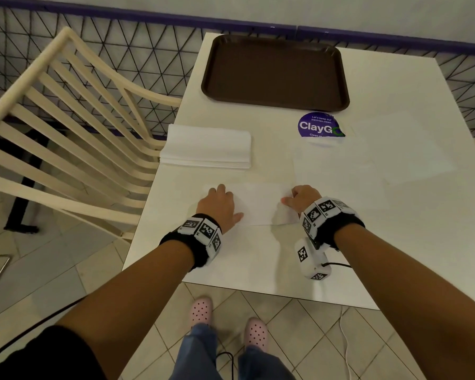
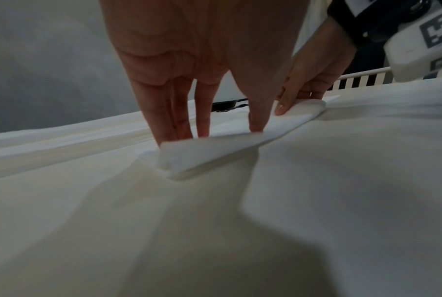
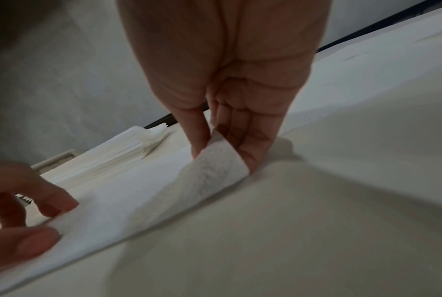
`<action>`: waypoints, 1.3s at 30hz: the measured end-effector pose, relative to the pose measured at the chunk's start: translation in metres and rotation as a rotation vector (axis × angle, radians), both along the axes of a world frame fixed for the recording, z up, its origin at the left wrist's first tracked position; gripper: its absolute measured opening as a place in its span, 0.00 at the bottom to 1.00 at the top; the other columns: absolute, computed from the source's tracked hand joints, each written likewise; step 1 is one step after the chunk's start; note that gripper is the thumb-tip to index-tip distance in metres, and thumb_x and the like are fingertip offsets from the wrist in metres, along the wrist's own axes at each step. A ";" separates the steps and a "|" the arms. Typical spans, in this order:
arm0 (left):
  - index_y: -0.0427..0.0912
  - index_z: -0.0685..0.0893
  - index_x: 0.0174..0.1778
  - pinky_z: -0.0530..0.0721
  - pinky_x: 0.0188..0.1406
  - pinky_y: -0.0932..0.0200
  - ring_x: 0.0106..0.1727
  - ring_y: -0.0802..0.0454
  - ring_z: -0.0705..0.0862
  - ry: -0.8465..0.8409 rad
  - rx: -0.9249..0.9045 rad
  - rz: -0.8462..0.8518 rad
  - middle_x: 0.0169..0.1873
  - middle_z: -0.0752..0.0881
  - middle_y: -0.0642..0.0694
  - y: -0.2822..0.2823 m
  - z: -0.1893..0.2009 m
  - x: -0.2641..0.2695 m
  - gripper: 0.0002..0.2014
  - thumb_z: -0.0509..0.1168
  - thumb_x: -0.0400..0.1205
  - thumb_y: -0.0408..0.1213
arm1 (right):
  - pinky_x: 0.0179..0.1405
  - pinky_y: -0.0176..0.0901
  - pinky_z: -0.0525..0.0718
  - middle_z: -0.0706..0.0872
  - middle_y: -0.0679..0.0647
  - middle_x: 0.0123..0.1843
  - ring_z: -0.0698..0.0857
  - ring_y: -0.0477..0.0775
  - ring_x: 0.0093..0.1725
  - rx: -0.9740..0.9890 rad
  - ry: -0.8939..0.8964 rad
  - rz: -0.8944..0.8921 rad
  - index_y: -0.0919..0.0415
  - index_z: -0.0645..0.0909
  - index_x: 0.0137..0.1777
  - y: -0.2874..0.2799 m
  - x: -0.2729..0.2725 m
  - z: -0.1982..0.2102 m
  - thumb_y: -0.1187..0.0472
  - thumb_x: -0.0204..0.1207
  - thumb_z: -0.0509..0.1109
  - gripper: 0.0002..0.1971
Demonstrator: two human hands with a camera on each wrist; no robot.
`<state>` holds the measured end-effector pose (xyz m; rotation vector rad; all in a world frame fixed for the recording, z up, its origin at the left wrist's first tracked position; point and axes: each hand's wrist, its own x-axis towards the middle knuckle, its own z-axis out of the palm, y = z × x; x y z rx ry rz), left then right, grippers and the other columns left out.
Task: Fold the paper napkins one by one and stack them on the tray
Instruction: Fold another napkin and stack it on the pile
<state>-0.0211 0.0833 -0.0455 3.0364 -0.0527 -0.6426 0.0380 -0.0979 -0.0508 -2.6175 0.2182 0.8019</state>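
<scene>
One white paper napkin (image 1: pixel 258 204) lies near the front of the white table (image 1: pixel 395 229). My left hand (image 1: pixel 220 200) presses its left end with straight fingers (image 2: pixel 164 120), and the napkin's near edge (image 2: pixel 209 154) curls up in front of the fingertips. My right hand (image 1: pixel 295 197) pinches the napkin's right end, which rises curled (image 3: pixel 215 166) between thumb and fingers (image 3: pixel 253 144). A thick stack of white napkins (image 1: pixel 206 146) sits at the table's left edge. A dark brown tray (image 1: pixel 274 75) with nothing on it lies at the far end.
A round purple sticker (image 1: pixel 320 124) is on the table just in front of the tray. A cream slatted chair (image 1: pixel 66 119) stands close on the left. A black mesh fence (image 1: pixel 121 58) runs behind the table. The table's front edge is near my wrists.
</scene>
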 end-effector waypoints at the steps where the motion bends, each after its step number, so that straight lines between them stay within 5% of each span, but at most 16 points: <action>1: 0.34 0.70 0.69 0.78 0.56 0.53 0.68 0.44 0.71 -0.008 0.003 0.004 0.67 0.69 0.40 -0.001 0.000 -0.001 0.27 0.56 0.84 0.53 | 0.32 0.38 0.71 0.79 0.54 0.40 0.78 0.60 0.52 -0.002 0.010 0.010 0.61 0.70 0.36 0.002 -0.001 0.003 0.56 0.80 0.65 0.14; 2: 0.34 0.70 0.69 0.78 0.56 0.54 0.68 0.44 0.71 -0.016 0.004 0.006 0.68 0.68 0.40 -0.001 0.000 -0.003 0.26 0.55 0.84 0.53 | 0.43 0.42 0.75 0.82 0.59 0.51 0.79 0.63 0.59 0.020 0.001 0.018 0.64 0.73 0.47 0.003 -0.002 0.005 0.56 0.80 0.65 0.10; 4: 0.34 0.70 0.69 0.78 0.55 0.54 0.69 0.44 0.70 -0.027 0.009 0.010 0.68 0.68 0.40 -0.002 -0.001 -0.006 0.26 0.54 0.85 0.52 | 0.60 0.48 0.75 0.76 0.65 0.68 0.76 0.65 0.68 0.085 -0.066 -0.003 0.67 0.66 0.69 0.006 -0.011 0.012 0.57 0.80 0.66 0.22; 6: 0.34 0.69 0.70 0.78 0.55 0.55 0.69 0.44 0.69 -0.045 0.019 0.008 0.68 0.68 0.40 -0.003 -0.003 -0.009 0.25 0.53 0.85 0.51 | 0.70 0.50 0.69 0.66 0.66 0.75 0.70 0.65 0.74 0.015 -0.204 0.100 0.64 0.57 0.79 0.013 -0.029 0.019 0.56 0.81 0.64 0.30; 9: 0.34 0.67 0.71 0.77 0.58 0.54 0.70 0.44 0.69 -0.072 0.034 0.005 0.69 0.67 0.40 -0.003 -0.009 -0.013 0.26 0.52 0.85 0.51 | 0.83 0.51 0.50 0.48 0.62 0.84 0.51 0.61 0.84 -0.206 -0.291 0.559 0.62 0.47 0.83 0.031 -0.062 0.014 0.52 0.86 0.52 0.30; 13: 0.34 0.66 0.73 0.75 0.62 0.54 0.71 0.44 0.68 -0.103 0.053 -0.001 0.70 0.67 0.39 -0.004 -0.014 -0.015 0.27 0.50 0.86 0.52 | 0.83 0.49 0.40 0.38 0.59 0.85 0.40 0.56 0.85 -0.203 -0.106 0.785 0.65 0.41 0.83 0.049 -0.093 -0.003 0.54 0.88 0.42 0.28; 27: 0.36 0.60 0.77 0.73 0.65 0.55 0.74 0.44 0.66 -0.161 0.047 -0.018 0.75 0.64 0.40 0.001 -0.026 -0.025 0.25 0.49 0.87 0.47 | 0.84 0.47 0.43 0.37 0.57 0.85 0.43 0.53 0.85 -0.235 -0.015 0.690 0.65 0.41 0.83 -0.014 -0.093 -0.001 0.59 0.88 0.39 0.26; 31: 0.38 0.62 0.78 0.73 0.67 0.54 0.74 0.44 0.68 -0.206 -0.028 -0.014 0.76 0.65 0.39 0.003 -0.027 -0.038 0.22 0.51 0.88 0.39 | 0.84 0.47 0.45 0.41 0.57 0.86 0.47 0.54 0.85 -0.215 0.004 0.663 0.65 0.46 0.83 -0.021 -0.088 0.004 0.60 0.88 0.41 0.25; 34: 0.36 0.75 0.72 0.78 0.64 0.56 0.69 0.43 0.77 -0.347 -0.047 -0.136 0.70 0.76 0.37 -0.012 -0.020 -0.047 0.22 0.65 0.81 0.37 | 0.84 0.50 0.50 0.50 0.58 0.85 0.55 0.55 0.84 -0.247 -0.016 0.689 0.65 0.53 0.82 -0.017 -0.081 0.009 0.60 0.88 0.42 0.24; 37: 0.40 0.61 0.80 0.63 0.76 0.55 0.78 0.46 0.63 -0.240 -0.085 -0.246 0.79 0.63 0.43 -0.035 -0.026 -0.061 0.24 0.49 0.88 0.43 | 0.81 0.52 0.55 0.62 0.59 0.81 0.67 0.57 0.78 -0.313 -0.051 0.727 0.64 0.59 0.79 -0.013 -0.074 0.010 0.60 0.87 0.44 0.22; 39: 0.41 0.58 0.81 0.63 0.75 0.55 0.78 0.47 0.62 -0.252 -0.059 -0.234 0.79 0.61 0.45 -0.042 -0.031 -0.064 0.25 0.44 0.88 0.46 | 0.80 0.52 0.55 0.66 0.59 0.78 0.70 0.58 0.76 -0.349 -0.049 0.752 0.63 0.61 0.78 -0.011 -0.072 0.010 0.60 0.86 0.46 0.21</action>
